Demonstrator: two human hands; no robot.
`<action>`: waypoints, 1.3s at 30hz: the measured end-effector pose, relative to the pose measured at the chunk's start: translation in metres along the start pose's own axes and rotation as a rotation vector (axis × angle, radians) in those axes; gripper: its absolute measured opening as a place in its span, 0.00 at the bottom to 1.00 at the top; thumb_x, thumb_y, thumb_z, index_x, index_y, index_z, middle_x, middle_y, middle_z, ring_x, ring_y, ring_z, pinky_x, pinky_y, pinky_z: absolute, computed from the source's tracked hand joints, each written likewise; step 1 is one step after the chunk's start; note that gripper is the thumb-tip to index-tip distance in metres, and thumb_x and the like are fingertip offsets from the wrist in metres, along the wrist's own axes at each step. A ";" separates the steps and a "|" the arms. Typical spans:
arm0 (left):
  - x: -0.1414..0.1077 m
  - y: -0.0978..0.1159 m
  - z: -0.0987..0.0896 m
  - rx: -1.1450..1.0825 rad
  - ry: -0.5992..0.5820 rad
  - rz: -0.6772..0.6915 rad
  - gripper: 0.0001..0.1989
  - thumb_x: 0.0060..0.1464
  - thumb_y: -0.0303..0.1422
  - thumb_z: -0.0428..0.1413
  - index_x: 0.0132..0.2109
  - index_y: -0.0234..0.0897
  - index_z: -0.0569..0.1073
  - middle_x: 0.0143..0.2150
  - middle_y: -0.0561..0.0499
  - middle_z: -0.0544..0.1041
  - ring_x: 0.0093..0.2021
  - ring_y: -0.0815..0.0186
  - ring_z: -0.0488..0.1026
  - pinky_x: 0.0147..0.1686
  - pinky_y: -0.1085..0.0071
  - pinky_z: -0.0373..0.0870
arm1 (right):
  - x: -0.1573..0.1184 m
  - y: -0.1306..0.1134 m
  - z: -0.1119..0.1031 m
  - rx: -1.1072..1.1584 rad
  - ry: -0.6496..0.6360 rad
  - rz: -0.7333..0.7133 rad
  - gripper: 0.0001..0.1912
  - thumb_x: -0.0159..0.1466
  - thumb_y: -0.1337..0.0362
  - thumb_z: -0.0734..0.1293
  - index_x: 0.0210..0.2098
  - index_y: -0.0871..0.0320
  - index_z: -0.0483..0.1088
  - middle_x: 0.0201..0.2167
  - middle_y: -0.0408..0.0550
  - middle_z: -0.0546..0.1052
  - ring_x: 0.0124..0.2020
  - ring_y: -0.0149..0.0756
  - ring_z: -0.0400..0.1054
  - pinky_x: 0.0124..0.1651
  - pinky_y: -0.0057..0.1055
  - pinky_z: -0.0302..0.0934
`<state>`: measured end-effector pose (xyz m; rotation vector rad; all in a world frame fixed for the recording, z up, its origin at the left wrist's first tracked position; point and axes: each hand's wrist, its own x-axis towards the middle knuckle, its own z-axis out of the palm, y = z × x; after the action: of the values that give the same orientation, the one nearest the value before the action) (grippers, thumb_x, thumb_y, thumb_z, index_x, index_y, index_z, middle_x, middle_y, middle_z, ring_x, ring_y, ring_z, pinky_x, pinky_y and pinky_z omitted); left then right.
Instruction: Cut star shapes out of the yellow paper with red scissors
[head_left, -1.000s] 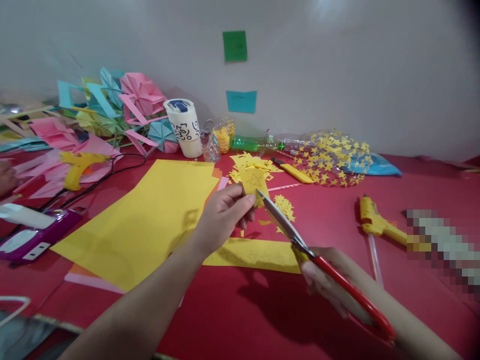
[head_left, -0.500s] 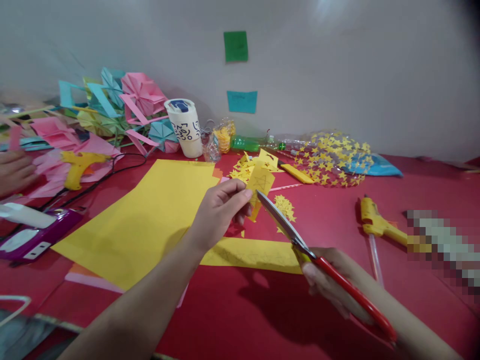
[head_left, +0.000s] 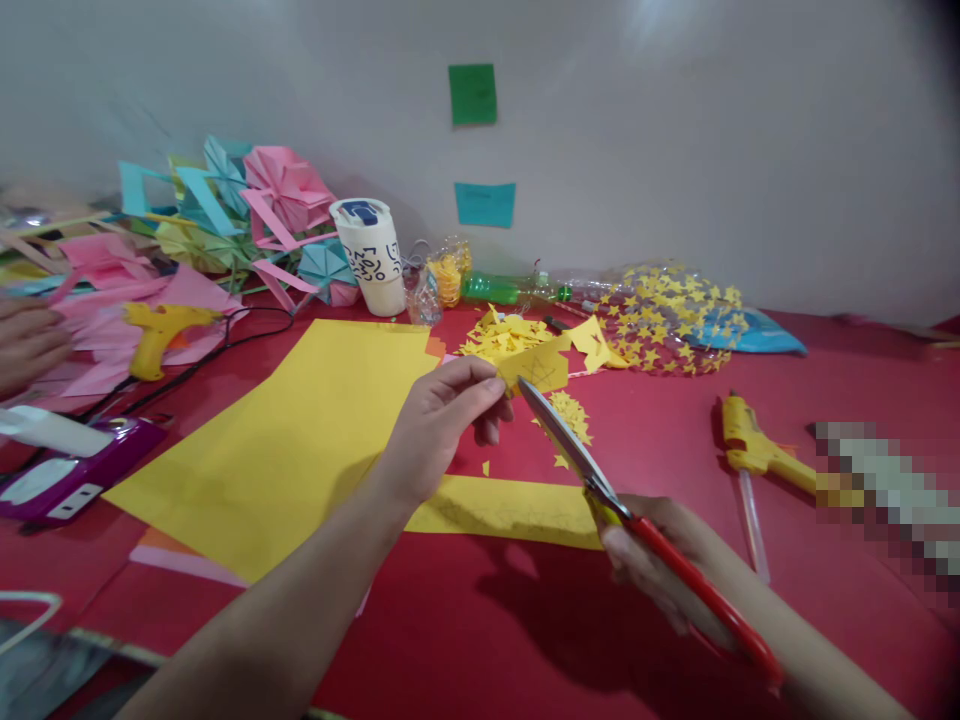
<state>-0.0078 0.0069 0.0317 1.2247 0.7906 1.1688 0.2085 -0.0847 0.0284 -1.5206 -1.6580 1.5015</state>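
My left hand (head_left: pixel 457 410) pinches a small piece of yellow paper (head_left: pixel 546 367) with a star outline drawn on it. In my right hand (head_left: pixel 660 550) are large scissors (head_left: pixel 566 445) with red handles, their blades together and the tip at the paper's lower edge. Beyond the paper lies a heap of yellow scraps (head_left: pixel 499 335). Cut yellow stars (head_left: pixel 570 415) are piled behind the blades. Below my hands, a yellow strip (head_left: pixel 510 510) with drawn stars lies on the red table (head_left: pixel 465 620).
Large yellow sheets (head_left: pixel 285 450) cover the left-centre. A tumbler (head_left: pixel 371 260), green bottle (head_left: pixel 491 288) and star-covered plastic (head_left: pixel 667 315) stand or lie behind. Glue guns (head_left: pixel 750 440) lie at both sides. Another person's hand (head_left: pixel 30 345), folded paper (head_left: pixel 285 190) and a purple power strip (head_left: pixel 82 470) are left.
The small yellow piece has turned from upright to pointing right, its cut end now reaching towards the star-covered plastic. Both my hands have stayed nearly in place.
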 end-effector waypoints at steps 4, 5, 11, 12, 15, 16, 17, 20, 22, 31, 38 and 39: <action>0.000 0.002 -0.002 0.077 -0.001 0.009 0.06 0.56 0.32 0.56 0.31 0.36 0.71 0.24 0.55 0.73 0.21 0.74 0.68 0.22 0.77 0.66 | -0.001 0.004 -0.001 0.002 -0.035 -0.033 0.30 0.61 0.35 0.60 0.24 0.57 0.60 0.14 0.34 0.58 0.13 0.23 0.49 0.16 0.23 0.41; 0.000 0.002 -0.002 0.104 -0.008 0.012 0.06 0.56 0.32 0.56 0.31 0.36 0.71 0.23 0.56 0.72 0.21 0.74 0.68 0.22 0.77 0.66 | -0.001 0.004 -0.001 -0.006 -0.033 -0.049 0.29 0.61 0.36 0.60 0.25 0.57 0.60 0.14 0.34 0.58 0.14 0.23 0.49 0.16 0.23 0.41; 0.001 0.003 -0.003 0.163 -0.019 0.006 0.06 0.54 0.32 0.56 0.30 0.37 0.71 0.23 0.56 0.72 0.20 0.74 0.67 0.22 0.77 0.66 | -0.001 0.005 -0.003 -0.041 -0.042 -0.089 0.28 0.63 0.37 0.59 0.24 0.56 0.59 0.15 0.36 0.59 0.16 0.25 0.50 0.18 0.23 0.44; 0.001 0.003 -0.003 0.165 -0.018 0.006 0.06 0.54 0.32 0.56 0.30 0.37 0.71 0.23 0.56 0.72 0.20 0.74 0.67 0.22 0.77 0.66 | -0.001 0.005 -0.003 -0.041 -0.053 -0.086 0.29 0.63 0.37 0.58 0.24 0.56 0.59 0.15 0.36 0.59 0.16 0.25 0.50 0.18 0.23 0.44; 0.001 0.004 -0.003 0.167 -0.024 0.011 0.05 0.55 0.32 0.56 0.31 0.36 0.72 0.23 0.56 0.72 0.20 0.75 0.68 0.22 0.78 0.66 | 0.000 0.007 -0.004 -0.050 -0.068 -0.087 0.29 0.63 0.36 0.58 0.24 0.56 0.57 0.16 0.35 0.58 0.16 0.24 0.50 0.18 0.23 0.44; 0.001 0.004 -0.004 0.165 -0.029 0.012 0.05 0.55 0.31 0.56 0.31 0.36 0.72 0.23 0.56 0.72 0.20 0.75 0.68 0.22 0.78 0.66 | 0.000 0.007 -0.004 -0.050 -0.070 -0.086 0.29 0.63 0.36 0.59 0.24 0.56 0.57 0.16 0.35 0.58 0.16 0.24 0.50 0.18 0.23 0.44; 0.001 0.004 -0.004 0.164 -0.034 0.011 0.05 0.55 0.31 0.56 0.31 0.36 0.72 0.23 0.56 0.72 0.20 0.75 0.67 0.22 0.78 0.66 | 0.000 0.006 -0.004 -0.049 -0.071 -0.084 0.29 0.63 0.36 0.59 0.25 0.56 0.57 0.16 0.35 0.58 0.16 0.25 0.50 0.18 0.23 0.44; 0.001 0.004 -0.004 0.169 -0.041 0.006 0.05 0.55 0.31 0.56 0.31 0.36 0.72 0.23 0.56 0.73 0.20 0.76 0.67 0.22 0.79 0.66 | 0.000 0.004 -0.004 -0.050 -0.059 -0.074 0.29 0.62 0.35 0.58 0.25 0.56 0.58 0.16 0.36 0.59 0.17 0.25 0.49 0.18 0.23 0.43; 0.001 0.004 -0.004 0.177 -0.035 0.005 0.06 0.55 0.31 0.56 0.31 0.36 0.72 0.23 0.56 0.73 0.19 0.76 0.67 0.21 0.79 0.65 | -0.001 0.003 -0.004 -0.053 -0.056 -0.063 0.30 0.62 0.35 0.58 0.24 0.56 0.59 0.17 0.36 0.59 0.17 0.25 0.50 0.18 0.24 0.43; 0.001 0.003 -0.005 0.146 -0.049 0.025 0.06 0.55 0.30 0.56 0.30 0.36 0.72 0.23 0.57 0.72 0.19 0.77 0.67 0.21 0.80 0.65 | -0.001 0.003 -0.005 -0.026 -0.058 -0.057 0.29 0.62 0.36 0.60 0.25 0.57 0.60 0.17 0.36 0.60 0.16 0.24 0.51 0.17 0.22 0.44; 0.001 0.003 -0.005 0.137 -0.049 0.008 0.05 0.55 0.30 0.57 0.31 0.36 0.72 0.23 0.57 0.73 0.19 0.78 0.67 0.21 0.82 0.65 | -0.002 -0.003 -0.004 -0.027 -0.060 -0.059 0.30 0.61 0.34 0.60 0.26 0.57 0.62 0.17 0.36 0.60 0.16 0.24 0.52 0.17 0.22 0.44; 0.001 0.003 -0.005 0.137 -0.049 0.010 0.05 0.55 0.30 0.57 0.31 0.36 0.72 0.23 0.57 0.73 0.19 0.78 0.67 0.21 0.82 0.65 | -0.002 -0.004 -0.004 -0.034 -0.051 -0.056 0.31 0.60 0.34 0.60 0.26 0.57 0.62 0.17 0.36 0.60 0.16 0.24 0.51 0.17 0.22 0.44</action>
<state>-0.0125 0.0092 0.0336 1.3666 0.8401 1.1032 0.2112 -0.0839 0.0337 -1.4524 -1.7482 1.5019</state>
